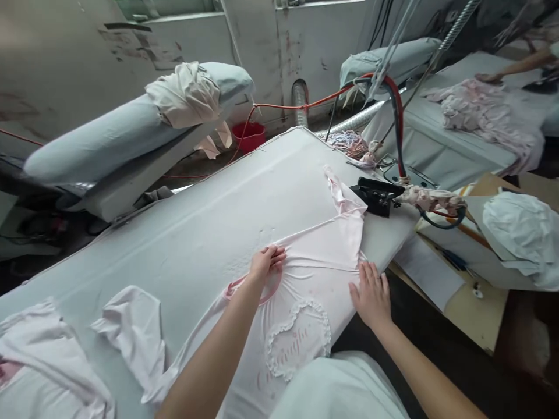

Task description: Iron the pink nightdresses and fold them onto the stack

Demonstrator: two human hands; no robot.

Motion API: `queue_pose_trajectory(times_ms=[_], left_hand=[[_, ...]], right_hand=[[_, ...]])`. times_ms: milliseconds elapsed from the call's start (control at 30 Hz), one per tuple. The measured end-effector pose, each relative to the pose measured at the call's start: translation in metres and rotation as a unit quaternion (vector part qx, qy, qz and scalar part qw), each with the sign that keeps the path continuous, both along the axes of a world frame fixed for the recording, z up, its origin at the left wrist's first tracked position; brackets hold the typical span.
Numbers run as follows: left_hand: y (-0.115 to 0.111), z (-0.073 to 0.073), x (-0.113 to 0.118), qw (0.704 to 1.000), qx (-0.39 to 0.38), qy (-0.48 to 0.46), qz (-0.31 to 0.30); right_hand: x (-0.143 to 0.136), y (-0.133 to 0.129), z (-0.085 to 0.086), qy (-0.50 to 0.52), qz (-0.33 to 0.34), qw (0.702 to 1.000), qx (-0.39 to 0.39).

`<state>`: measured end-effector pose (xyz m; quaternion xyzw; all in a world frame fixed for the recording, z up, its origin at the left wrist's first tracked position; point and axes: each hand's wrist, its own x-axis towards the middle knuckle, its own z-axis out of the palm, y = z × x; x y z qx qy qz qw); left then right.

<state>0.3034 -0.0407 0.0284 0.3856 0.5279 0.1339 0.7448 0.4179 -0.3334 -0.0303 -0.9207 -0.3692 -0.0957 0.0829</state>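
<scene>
The left hand (267, 261) reaches across the light pink long-sleeved top (321, 250) and rests at the shoulder edge, right beside the darker pink neckband (274, 286). Its fingers are close together and bent, tips pointing toward the right side of the view, with the fabric under them; whether they pinch the cloth or merely press on it, I cannot tell. Creases fan out over the top from near this hand.

The right hand (372, 294) is unclenched, palm down, with fingers extended and the thumb held apart. Its fingers lie at the garment's edge, along the near edge of the padded ironing table (187, 233), and it grasps nothing visible.

The top lies spread over the table, front side up, with a ruffle-edged heart patch (299, 340) bearing pink lettering below the neckband, close to the wearer's body. One sleeve (349, 206) stretches toward the far right corner, its upper part bunched and narrow; the other sleeve (135, 326) lies folded at the left. A black iron (376, 195) sits just beside the farther sleeve, well apart from both hands, with a cloth-wrapped handle or hose end (432, 198) behind it. Another pale garment (52, 361) is heaped in the near left corner. At the upper right, a co-worker's hand (489, 77) is at a pile of pink printed clothes (476, 110) on another table
</scene>
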Motion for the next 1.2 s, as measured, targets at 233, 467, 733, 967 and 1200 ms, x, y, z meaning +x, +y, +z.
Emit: queue_pose_trajectory(times_ms=[233,467,733,967,1200], left_hand=[[-0.02,-0.004,-0.016,0.848,0.392,0.23,-0.272],[-0.027,-0.013,-0.005,0.769,0.479,0.324,-0.271],[-0.018,0.005,-0.017,0.801,0.413,0.297,-0.315],[0.003,0.0,-0.021,0.795,0.362,0.165,-0.458],[0.031,-0.015,-0.056,0.585,0.574,-0.072,-0.569]], right_hand=[[-0.031,0.07,0.026,0.125,0.051,0.991,-0.002],[-0.008,0.06,0.025,0.126,-0.106,0.986,-0.019],[-0.038,0.087,0.029,0.148,-0.001,0.989,0.032],[-0.071,0.145,0.073,0.43,-0.046,0.901,-0.041],[-0.073,0.174,0.088,0.459,-0.116,0.88,0.038]])
